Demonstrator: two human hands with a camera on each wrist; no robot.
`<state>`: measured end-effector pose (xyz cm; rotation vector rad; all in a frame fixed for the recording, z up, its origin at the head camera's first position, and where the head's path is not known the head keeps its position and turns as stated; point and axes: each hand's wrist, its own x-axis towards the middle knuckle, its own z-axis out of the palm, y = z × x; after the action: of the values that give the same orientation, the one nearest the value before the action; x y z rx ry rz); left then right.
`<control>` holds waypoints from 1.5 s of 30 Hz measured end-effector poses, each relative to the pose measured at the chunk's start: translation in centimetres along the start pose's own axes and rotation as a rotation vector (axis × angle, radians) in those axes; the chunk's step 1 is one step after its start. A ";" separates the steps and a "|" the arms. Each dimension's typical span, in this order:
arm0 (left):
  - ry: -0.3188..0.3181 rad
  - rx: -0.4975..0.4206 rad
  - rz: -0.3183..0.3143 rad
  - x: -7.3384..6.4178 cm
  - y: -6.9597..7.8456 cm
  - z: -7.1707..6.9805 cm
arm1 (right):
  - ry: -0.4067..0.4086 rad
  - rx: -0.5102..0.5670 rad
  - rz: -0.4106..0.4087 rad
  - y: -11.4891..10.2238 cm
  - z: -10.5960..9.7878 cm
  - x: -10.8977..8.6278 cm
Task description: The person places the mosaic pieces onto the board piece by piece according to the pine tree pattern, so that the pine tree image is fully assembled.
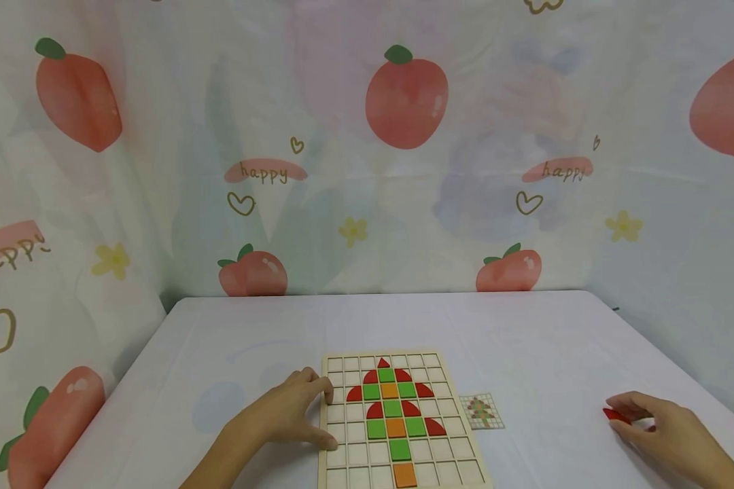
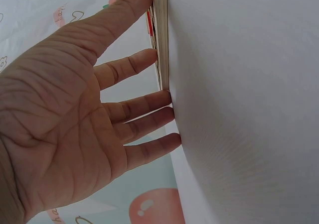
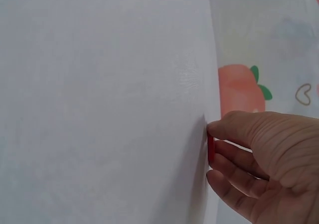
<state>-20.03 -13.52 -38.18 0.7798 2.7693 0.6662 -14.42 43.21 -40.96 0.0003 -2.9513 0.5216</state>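
Note:
A wooden grid board [image 1: 338, 456] lies on the table in the head view, with red quarter-round, green and orange square tiles set in a tree shape and a red triangle at its top. My left hand [image 1: 283, 409] rests against the board's left side, thumb and fingers spread; in the left wrist view its fingers reach to the board's edge [image 2: 162, 40]. Off to the right, my right hand [image 1: 669, 429] pinches a small red tile [image 1: 615, 415] at the tabletop. The right wrist view shows this red tile [image 3: 211, 150] edge-on between thumb and fingers, its outline partly hidden.
Just right of the board lies a small pattern card [image 1: 482, 411] printed with a similar tree. A white cloth covers the table [image 1: 526, 339]. Behind and beside it hangs a curtain [image 1: 330, 88] with a fruit print.

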 end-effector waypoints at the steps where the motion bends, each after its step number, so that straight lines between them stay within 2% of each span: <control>1: 0.000 0.001 0.000 0.0 0.0 0.0 | 0.005 -0.002 -0.004 0.0 0.0 0.0; 12: -0.007 -0.008 -0.004 0.1 -0.2 0.1 | 0.152 0.071 -0.176 -0.5 1.1 -0.2; 15: -0.011 -0.004 -0.006 0.1 -0.1 0.0 | 0.172 0.100 -0.216 -1.2 1.3 -0.1; 21: -0.009 0.012 -0.006 0.1 -0.2 0.0 | 0.224 0.158 -0.347 -3.1 1.9 0.3; 33: -0.016 0.012 -0.018 0.2 -0.4 0.2 | 0.153 0.140 -0.378 -8.1 2.4 1.4; 45: -0.003 0.019 -0.008 0.3 -0.4 0.2 | 0.160 0.201 -0.500 -11.3 3.3 2.2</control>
<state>-20.43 -13.56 -38.55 0.7728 2.7788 0.6377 -16.77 31.48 -39.85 0.6626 -2.5880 0.6925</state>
